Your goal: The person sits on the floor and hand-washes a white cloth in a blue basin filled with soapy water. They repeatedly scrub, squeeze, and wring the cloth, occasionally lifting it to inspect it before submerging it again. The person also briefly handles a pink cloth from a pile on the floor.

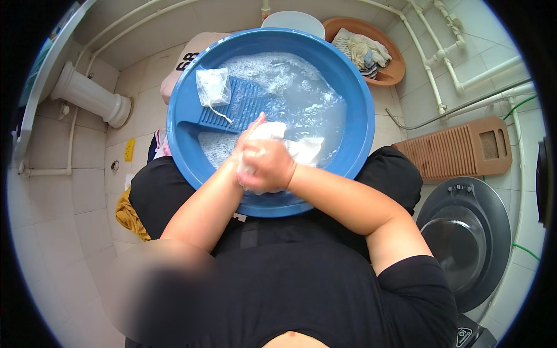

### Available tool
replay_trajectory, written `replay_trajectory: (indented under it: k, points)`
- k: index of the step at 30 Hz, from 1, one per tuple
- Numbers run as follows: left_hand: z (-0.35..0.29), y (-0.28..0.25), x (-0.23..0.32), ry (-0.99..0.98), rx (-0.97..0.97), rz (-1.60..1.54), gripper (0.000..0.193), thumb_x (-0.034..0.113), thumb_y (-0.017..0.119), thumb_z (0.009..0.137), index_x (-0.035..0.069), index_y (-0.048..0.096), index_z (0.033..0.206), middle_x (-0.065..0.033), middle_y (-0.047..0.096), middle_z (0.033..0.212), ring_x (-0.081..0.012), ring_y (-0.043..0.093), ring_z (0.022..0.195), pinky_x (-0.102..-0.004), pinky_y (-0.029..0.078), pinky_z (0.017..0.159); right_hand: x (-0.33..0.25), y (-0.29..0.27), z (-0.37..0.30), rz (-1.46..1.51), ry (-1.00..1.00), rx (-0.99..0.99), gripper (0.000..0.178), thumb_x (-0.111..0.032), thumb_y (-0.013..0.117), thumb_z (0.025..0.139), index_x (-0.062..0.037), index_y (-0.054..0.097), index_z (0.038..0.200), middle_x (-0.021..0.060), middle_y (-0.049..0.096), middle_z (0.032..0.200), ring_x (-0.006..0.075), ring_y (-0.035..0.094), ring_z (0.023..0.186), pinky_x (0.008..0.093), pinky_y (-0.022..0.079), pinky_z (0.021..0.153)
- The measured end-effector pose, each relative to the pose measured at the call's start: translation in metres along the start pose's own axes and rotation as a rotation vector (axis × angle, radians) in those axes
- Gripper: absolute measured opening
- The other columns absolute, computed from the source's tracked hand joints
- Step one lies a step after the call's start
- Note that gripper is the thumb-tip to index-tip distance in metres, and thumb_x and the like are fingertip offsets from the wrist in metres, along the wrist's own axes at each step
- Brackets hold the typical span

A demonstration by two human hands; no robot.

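A wet, soapy white cloth [306,151] is bunched between my two hands, low over the near side of a blue basin [361,124]. My right hand [268,166] is curled tightly round it, with suds on the fingers. Pressed against the cloth from the left is my left hand [246,141], partly covered by the right one. One end of the cloth trails to the right over the sudsy water [313,95]. Left of the water, a ridged blue washboard [246,98] carries a clear bag with a white cord [213,87].
A brown tub [394,66] with crumpled clothes stands at the back right, beside a white basin [293,22]. To the right are a brown washboard [449,149] and a grey basin [493,232]. A mustard cloth [130,214] and a yellow object [129,149] lie at left.
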State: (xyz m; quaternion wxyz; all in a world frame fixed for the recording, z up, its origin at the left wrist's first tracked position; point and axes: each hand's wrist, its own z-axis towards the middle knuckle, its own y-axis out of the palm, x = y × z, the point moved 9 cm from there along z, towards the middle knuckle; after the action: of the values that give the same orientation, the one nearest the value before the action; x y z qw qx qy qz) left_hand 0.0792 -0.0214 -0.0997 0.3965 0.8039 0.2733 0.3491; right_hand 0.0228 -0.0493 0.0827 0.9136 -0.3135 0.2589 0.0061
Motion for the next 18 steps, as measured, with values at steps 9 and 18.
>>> replay_trajectory:
  k: [9, 18]
  points:
    - [0.001, -0.010, 0.001, 0.133, 0.067, 0.054, 0.034, 0.036, 0.046, 0.090, 0.005, 0.055, 0.100, -0.0093, 0.059, 0.090, -0.0214, 0.059, 0.079, -0.0339, 0.050, 0.068, 0.064, -0.001, -0.015, -0.076, 0.315, -0.002, 0.018, -0.024, 0.055, 0.075, -0.0080, 0.059, 0.067, 0.0103, 0.059, 0.070, 0.0297, 0.058, 0.063, 0.0364, 0.048, 0.057]
    - [-0.031, 0.055, -0.004, -0.023, 0.077, 0.741, 0.038, 0.026, 0.061, 0.079, 0.003, 0.054, 0.108, -0.0072, 0.058, 0.102, -0.0163, 0.058, 0.088, -0.0302, 0.046, 0.077, 0.172, -0.041, -0.032, -0.449, 0.719, -0.318, 0.043, -0.049, 0.051, 0.081, -0.0083, 0.064, 0.076, 0.0126, 0.061, 0.085, 0.0299, 0.059, 0.081, 0.0376, 0.047, 0.072]
